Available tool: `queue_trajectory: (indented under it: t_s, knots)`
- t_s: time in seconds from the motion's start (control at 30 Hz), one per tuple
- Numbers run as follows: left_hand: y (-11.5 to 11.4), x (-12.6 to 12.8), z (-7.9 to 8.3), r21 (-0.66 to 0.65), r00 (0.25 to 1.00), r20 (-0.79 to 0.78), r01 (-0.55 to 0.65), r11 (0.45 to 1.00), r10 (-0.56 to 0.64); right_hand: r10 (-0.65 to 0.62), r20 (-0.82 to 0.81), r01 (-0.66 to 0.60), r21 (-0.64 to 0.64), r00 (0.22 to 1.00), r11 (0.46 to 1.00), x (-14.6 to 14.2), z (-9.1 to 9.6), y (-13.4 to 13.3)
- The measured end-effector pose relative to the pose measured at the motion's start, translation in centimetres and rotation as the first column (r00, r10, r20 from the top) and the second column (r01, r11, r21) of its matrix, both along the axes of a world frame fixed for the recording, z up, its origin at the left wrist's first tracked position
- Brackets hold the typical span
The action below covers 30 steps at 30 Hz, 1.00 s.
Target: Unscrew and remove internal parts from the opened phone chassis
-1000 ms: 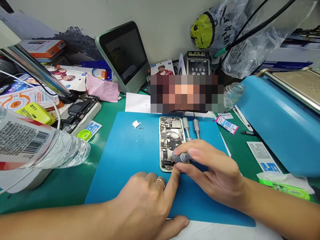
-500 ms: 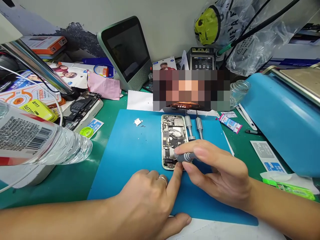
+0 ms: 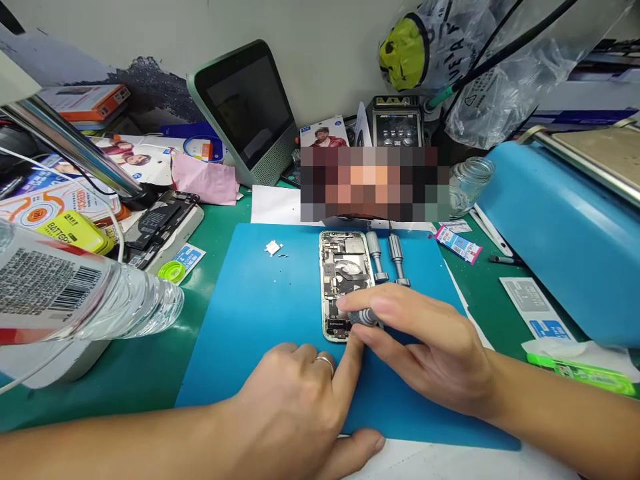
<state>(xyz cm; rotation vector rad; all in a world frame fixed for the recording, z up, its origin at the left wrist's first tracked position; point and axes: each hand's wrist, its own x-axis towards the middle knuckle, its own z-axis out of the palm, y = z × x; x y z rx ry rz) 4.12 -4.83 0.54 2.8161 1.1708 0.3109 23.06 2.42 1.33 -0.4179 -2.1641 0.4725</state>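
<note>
An opened phone (image 3: 341, 270) with bare circuitry lies lengthwise on a blue work mat (image 3: 260, 313). My right hand (image 3: 430, 343) pinches a grey knurled screwdriver (image 3: 364, 317) over the phone's near end, thumb and fingers closed round its handle. My left hand (image 3: 295, 400), wearing a ring, rests on the mat with its index finger stretched to the phone's near edge, other fingers curled, holding nothing. Two more grey screwdrivers (image 3: 386, 257) lie beside the phone on its right. A small metal part (image 3: 273, 248) and tiny screws sit on the mat to the left.
A clear plastic bottle (image 3: 75, 293) lies at the left. Behind are a green-framed screen (image 3: 245, 110), another dismantled phone (image 3: 160, 223), a glass jar (image 3: 465, 183), a blue machine (image 3: 560, 227) at the right, and a plastic bag (image 3: 490, 60).
The screwdriver in my right hand has turned from lying sideways to pointing more end-on at the phone. My left hand stays put; the view shifted slightly.
</note>
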Motion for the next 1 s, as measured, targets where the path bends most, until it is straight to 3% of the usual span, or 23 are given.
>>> queue_trajectory:
  t_s: [0.37,0.7,0.87,1.0]
  knots:
    - [-0.04,0.06,-0.97,0.085,0.999,0.03,-0.013,0.996,0.011,-0.006,-0.002,0.006,0.003,1.0,1.0,0.18,-0.17,-0.11]
    - [-0.05,0.06,-0.45,0.046,0.999,0.037,-0.006,0.999,0.004,0.055,-0.013,-0.054,0.029,0.998,0.998,0.31,-0.11,0.13]
    - [-0.13,-0.11,-0.45,0.043,1.0,0.029,0.008,0.999,-0.009,-0.061,-0.043,0.062,0.038,0.997,0.997,0.32,-0.16,0.16]
    - [-0.17,-0.17,-0.44,0.03,1.0,0.019,0.014,0.999,-0.015,-0.054,-0.054,0.055,0.01,0.997,0.998,0.25,-0.19,0.05]
